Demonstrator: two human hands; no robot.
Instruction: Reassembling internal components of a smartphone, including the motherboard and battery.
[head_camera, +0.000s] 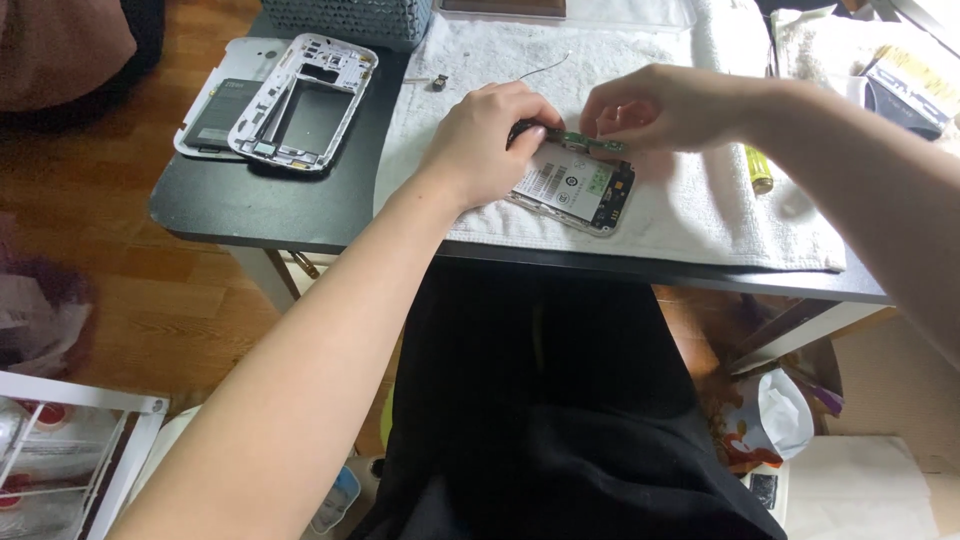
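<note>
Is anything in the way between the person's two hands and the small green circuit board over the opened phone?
Nothing visible. Both the left hand and the right hand already pinch the green circuit board at its ends, just above the opened phone lying on the white towel.

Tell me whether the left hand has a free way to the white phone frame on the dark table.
Probably yes: the white phone frame lies uncovered left of the left hand, with only bare table between. But that hand now pinches the green circuit board together with the right hand.
</note>
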